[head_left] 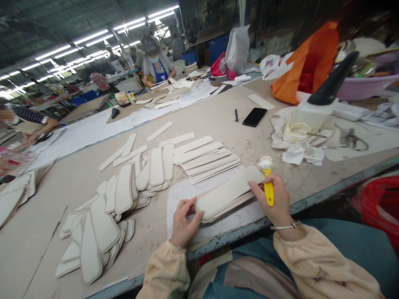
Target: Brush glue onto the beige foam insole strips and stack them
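In front of me a stack of white rounded strips [229, 192] lies on a white sheet at the table's front edge. My left hand [186, 222] grips the left end of this stack between thumb and fingers. My right hand [274, 199] holds a yellow-handled brush [268, 187], its head up and caked with white paste. The same hand's thumb and fingers also touch the right end of the top strip. Behind the stack, more strips [207, 160] lie fanned out. To the left, several overlapping piles of wider strips [102, 224] are spread over the table.
A black phone [254, 116] lies towards the back right. Beyond it are a translucent paste container [307, 118] with a black handle, scissors [353, 139] and an orange bag [307, 62]. Co-workers [158, 66] sit at tables farther off. A red plastic bag [378, 203] hangs at right.
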### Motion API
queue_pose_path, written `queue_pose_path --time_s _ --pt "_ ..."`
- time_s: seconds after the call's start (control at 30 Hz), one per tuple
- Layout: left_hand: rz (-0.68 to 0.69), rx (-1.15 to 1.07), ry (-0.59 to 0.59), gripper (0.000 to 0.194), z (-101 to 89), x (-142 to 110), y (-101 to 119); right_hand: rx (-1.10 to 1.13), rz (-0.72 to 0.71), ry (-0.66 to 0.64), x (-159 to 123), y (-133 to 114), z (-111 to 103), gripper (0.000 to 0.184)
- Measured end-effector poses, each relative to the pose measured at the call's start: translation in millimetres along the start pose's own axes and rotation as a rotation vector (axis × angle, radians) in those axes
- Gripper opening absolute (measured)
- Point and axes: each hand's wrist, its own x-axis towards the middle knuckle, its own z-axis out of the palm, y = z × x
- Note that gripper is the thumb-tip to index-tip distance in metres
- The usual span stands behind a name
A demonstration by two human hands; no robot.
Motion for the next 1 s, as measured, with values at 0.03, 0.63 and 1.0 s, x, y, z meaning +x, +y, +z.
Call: queue_pose_path --time_s 0.03,0.63,1.0 --pt "-0.001 0.003 0.0 0.038 0.3 0.0 -0.2 -0.002 -0.005 -0.004 -0.6 0.2 0.3 0.044" --pt "-0.092 0.068 -0.049 0.042 -1.6 4.9 -4.8 -0.085 -0.085 -0.019 20.4 5.2 -9.4 0.027" --pt "-0.247 0.043 -0.035 0.056 -2.9 10.7 -2.4 -0.077 -0.101 -0.059 22.7 9.7 -9.8 0.019"
